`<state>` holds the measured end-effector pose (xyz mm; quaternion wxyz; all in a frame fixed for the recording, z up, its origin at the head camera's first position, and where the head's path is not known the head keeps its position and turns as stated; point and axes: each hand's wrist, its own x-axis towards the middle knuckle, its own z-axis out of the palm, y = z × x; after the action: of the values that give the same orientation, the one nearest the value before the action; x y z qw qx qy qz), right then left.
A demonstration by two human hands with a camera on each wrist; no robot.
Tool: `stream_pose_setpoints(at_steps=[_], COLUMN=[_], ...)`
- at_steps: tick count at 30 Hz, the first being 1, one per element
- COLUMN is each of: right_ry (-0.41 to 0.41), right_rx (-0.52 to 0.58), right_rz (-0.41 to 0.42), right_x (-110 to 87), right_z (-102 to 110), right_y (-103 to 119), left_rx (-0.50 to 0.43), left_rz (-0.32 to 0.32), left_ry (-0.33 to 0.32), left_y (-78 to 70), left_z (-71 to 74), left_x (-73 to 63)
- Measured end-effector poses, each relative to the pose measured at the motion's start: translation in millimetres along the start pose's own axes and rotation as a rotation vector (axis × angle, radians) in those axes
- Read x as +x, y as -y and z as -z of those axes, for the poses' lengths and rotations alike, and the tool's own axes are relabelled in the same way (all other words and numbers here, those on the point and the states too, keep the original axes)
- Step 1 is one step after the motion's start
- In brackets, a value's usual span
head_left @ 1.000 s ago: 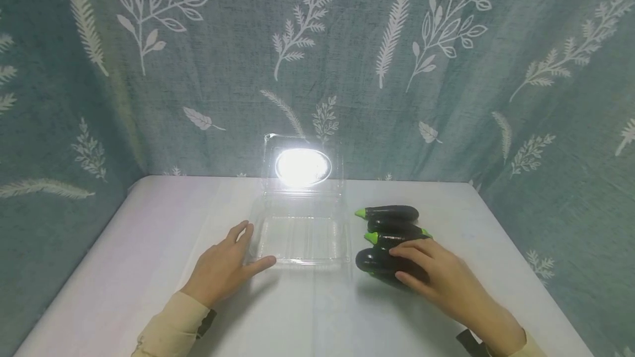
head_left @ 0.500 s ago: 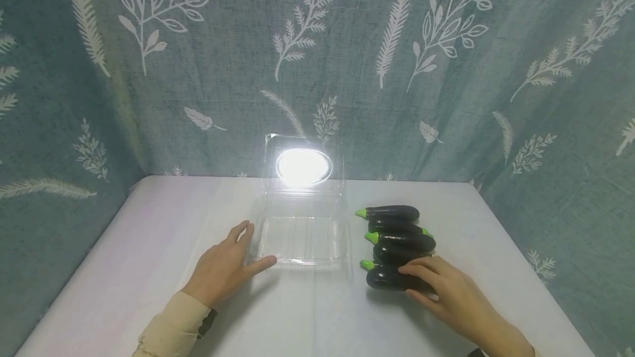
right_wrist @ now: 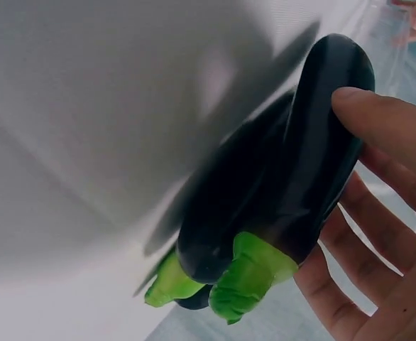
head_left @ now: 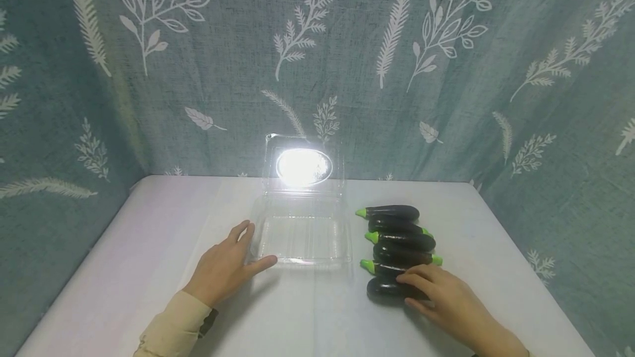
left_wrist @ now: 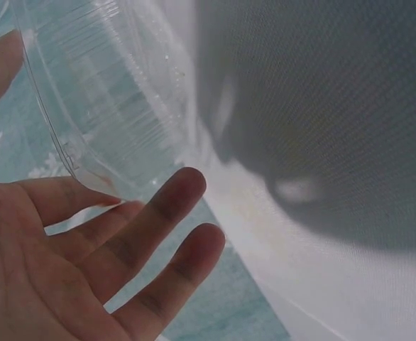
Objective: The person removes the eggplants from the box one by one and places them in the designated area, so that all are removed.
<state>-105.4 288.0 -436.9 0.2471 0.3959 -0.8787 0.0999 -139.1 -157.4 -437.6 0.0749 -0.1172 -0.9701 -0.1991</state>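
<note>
In the head view, several dark purple eggplants with green stems lie in a row right of a clear plastic clamshell container. My right hand is at the nearest eggplant. The right wrist view has the thumb on this eggplant's near side and the fingers behind it, pinching it; its green stem points away from the container. My left hand spreads at the container's front left corner, thumb along the front edge and forefinger by the left side. Its fingers look mostly straight in the left wrist view.
The container's lid stands raised at the back, with a bright glare on it. A white table lies below, and a green leaf-patterned curtain hangs behind and at both sides.
My right hand has moved toward the person with the held eggplant, which now lies at the near end of the row, uncovering the others. The left hand has stayed in place.
</note>
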Motion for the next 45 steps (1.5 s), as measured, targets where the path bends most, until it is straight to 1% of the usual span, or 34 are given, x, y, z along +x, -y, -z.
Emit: stream_pose_setpoints(at_steps=[10, 15, 22, 26, 33, 36, 41, 45], right_ry=[0.03, 0.028, 0.04, 0.033, 0.057, 0.069, 0.081, 0.052], right_rx=[-0.038, -0.045, -0.052, -0.054, -0.083, -0.096, -0.103, -0.09], right_rz=[-0.014, -0.022, -0.051, -0.044, -0.03, -0.06, -0.152, -0.201], right_x=[-1.9, -1.9, -4.8, -6.0, -4.4, -2.0, 3.6, 8.5], right_z=[-2, -2, -4, -5, 0, 4, 15, 21], right_y=[-1, 1, 3, 3, 2, 1, -5, -16], left_rx=[-0.008, -0.008, -0.01, -0.005, 0.02, 0.02, 0.006, -0.01], left_rz=[0.004, 0.007, 0.013, 0.014, 0.004, 0.005, 0.001, -0.009], left_ry=[0.012, 0.017, 0.02, 0.015, 0.007, 0.005, -0.006, -0.013], left_y=[-1.1, -1.5, -1.0, -1.3, -2.5, -3.6, -4.7, -6.1], left_z=[0.8, 1.3, 1.0, 1.2, 0.3, 0.1, -1.5, -1.6], left_x=[0.5, 0.1, 0.1, -1.0, -0.7, -1.7, -3.2, -4.0])
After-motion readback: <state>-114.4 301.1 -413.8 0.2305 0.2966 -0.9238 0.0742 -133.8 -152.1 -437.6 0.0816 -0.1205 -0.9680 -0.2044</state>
